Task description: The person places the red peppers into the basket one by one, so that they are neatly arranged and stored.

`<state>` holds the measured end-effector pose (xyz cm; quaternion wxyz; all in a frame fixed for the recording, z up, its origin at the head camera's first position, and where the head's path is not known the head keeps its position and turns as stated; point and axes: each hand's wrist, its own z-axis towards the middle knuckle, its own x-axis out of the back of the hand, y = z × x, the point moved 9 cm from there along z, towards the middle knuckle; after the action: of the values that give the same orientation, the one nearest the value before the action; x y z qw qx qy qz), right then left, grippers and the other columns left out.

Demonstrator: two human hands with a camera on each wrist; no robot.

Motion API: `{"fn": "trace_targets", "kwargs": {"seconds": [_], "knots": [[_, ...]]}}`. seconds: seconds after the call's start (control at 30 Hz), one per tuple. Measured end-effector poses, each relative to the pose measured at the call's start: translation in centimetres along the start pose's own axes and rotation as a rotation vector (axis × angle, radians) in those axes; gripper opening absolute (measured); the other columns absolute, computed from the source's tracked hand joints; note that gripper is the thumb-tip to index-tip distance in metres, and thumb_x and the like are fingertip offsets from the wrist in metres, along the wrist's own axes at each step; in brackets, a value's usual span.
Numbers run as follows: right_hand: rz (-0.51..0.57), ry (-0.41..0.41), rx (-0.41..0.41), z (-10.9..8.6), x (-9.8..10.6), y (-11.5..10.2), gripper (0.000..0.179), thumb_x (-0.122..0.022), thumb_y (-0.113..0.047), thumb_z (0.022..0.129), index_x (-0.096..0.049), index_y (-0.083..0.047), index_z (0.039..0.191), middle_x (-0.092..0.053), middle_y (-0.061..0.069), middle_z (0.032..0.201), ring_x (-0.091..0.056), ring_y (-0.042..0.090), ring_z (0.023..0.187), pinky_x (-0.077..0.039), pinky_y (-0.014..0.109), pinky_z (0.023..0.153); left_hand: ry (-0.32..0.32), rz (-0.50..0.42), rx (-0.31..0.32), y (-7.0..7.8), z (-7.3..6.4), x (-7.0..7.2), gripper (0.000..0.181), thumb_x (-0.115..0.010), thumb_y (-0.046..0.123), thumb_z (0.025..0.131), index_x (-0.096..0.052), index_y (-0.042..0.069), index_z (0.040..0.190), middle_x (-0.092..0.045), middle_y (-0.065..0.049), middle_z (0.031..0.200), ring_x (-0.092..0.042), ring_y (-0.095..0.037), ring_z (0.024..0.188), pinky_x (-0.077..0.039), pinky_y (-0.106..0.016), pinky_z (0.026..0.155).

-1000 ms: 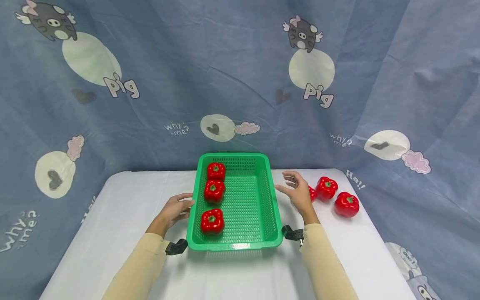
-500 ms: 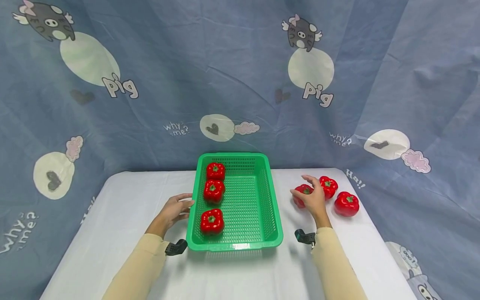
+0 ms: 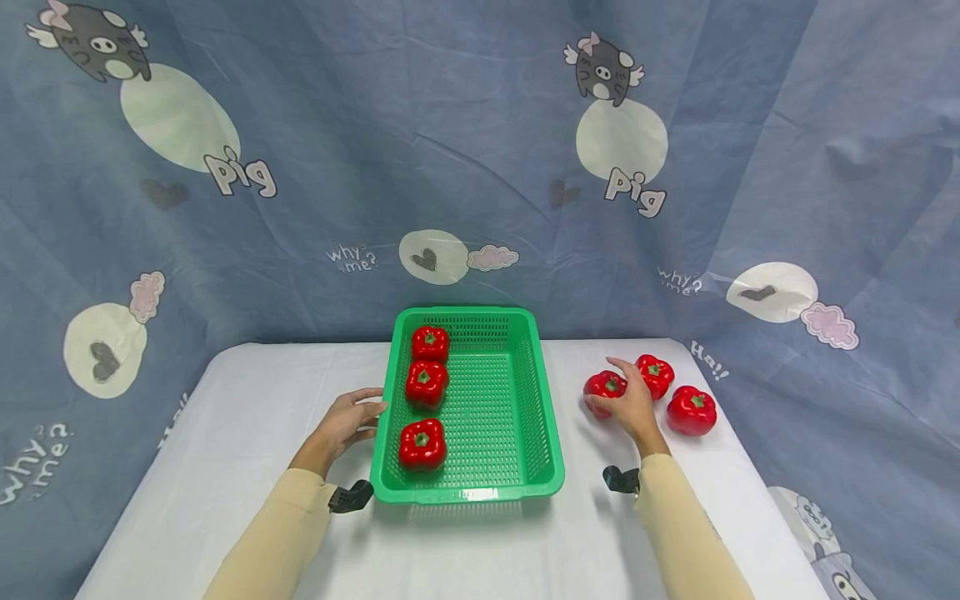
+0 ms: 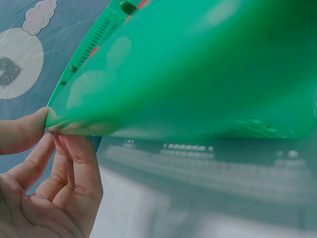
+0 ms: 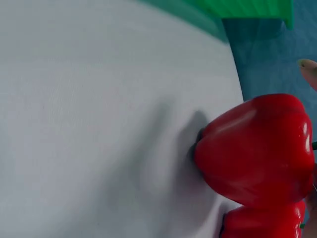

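Observation:
A green plastic basket (image 3: 557, 433) stands mid-table, with three red bell peppers lined up along its left side. At its left wall, my left hand (image 3: 347, 423) pinches the rim; the left wrist view shows the thumb (image 4: 27, 130) on one side and bent fingers (image 4: 81, 166) beneath. Right of the basket, my right hand (image 3: 634, 407) is around a red bell pepper (image 3: 602, 385), its thumb and index finger spread in a C. In the right wrist view, one fingertip (image 5: 309, 73) stands apart from that pepper's side. The other fingers are mostly hidden there.
Two more red bell peppers, a back one (image 3: 655, 375) and a front one (image 3: 692, 410), sit right of my right hand on the white tabletop (image 3: 480, 558). A blue printed cloth (image 3: 480, 167) hangs behind the table and along its sides.
My right hand has moved right from beside the basket's right wall to the nearest loose pepper, and its thumb now overlaps that pepper. My left hand stays at the basket's rim.

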<state>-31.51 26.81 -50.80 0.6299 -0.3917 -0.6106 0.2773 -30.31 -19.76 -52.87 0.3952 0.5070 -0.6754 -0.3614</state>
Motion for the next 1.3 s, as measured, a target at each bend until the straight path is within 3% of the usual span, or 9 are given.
{"fn": "trace_targets", "kwargs": {"seconds": [0.3,0.63,1.3], "knots": [[-0.115,-0.084,0.044,0.8,-1.1,0.5,0.088,-0.081,-0.014,0.077,-0.031,-0.009,0.148,-0.029,0.021,0.149,-0.027,0.043,0.137,-0.04,0.06,0.099,-0.002,0.001,-0.001,0.1,0.0,0.0,0.049,-0.055,0.015,0.097,-0.042,-0.001,0.141,-0.066,-0.014,0.116,-0.064,-0.012,0.082,-0.055,-0.029,0.073],[-0.183,-0.109,0.006,1.2,-1.6,1.0,0.088,-0.08,-0.011,0.076,-0.029,-0.005,0.148,-0.03,0.022,0.146,-0.028,0.044,0.135,-0.042,0.06,0.097,0.002,0.003,0.007,0.0,-0.1,0.0,0.05,-0.056,0.015,0.097,-0.041,-0.001,0.142,-0.065,-0.016,0.119,-0.064,-0.012,0.083,-0.055,-0.029,0.073],[-0.131,-0.135,-0.021,1.3,-1.7,1.5,0.086,-0.08,-0.01,0.076,-0.031,-0.005,0.146,-0.032,0.021,0.146,-0.029,0.043,0.135,-0.041,0.059,0.098,0.001,-0.013,0.0,0.1,-0.2,0.0,0.049,-0.055,0.015,0.097,-0.041,-0.001,0.142,-0.064,-0.016,0.12,-0.064,-0.012,0.083,-0.055,-0.029,0.074]]}}
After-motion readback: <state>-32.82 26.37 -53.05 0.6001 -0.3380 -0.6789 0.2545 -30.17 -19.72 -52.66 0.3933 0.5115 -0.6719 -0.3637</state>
